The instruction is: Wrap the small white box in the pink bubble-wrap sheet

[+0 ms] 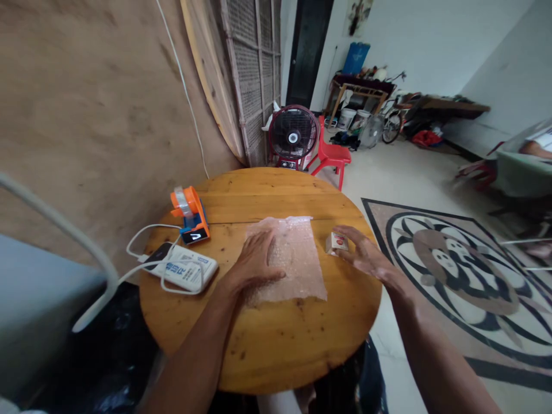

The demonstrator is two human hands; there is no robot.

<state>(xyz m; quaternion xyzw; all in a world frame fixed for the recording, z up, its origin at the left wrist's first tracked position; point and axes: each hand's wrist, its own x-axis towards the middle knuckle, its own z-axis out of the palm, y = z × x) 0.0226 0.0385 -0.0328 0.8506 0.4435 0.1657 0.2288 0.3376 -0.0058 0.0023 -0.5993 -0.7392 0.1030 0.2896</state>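
Observation:
A sheet of bubble wrap (pixel 295 253) lies flat near the middle of the round wooden table (pixel 267 339). My left hand (pixel 254 261) rests palm down on the sheet's left part, fingers stretched out. My right hand (pixel 366 253) hovers at the table's right edge with fingers spread, its fingertips touching or nearly touching a small white and red box (pixel 336 242) that stands just right of the sheet.
An orange tape dispenser (pixel 190 214) sits at the table's left, with a white power bank (pixel 185 270), a phone and a white cable beside it. Behind the table stand a fan (pixel 294 135) and a red chair (pixel 330 154). A wooden wall runs along the left.

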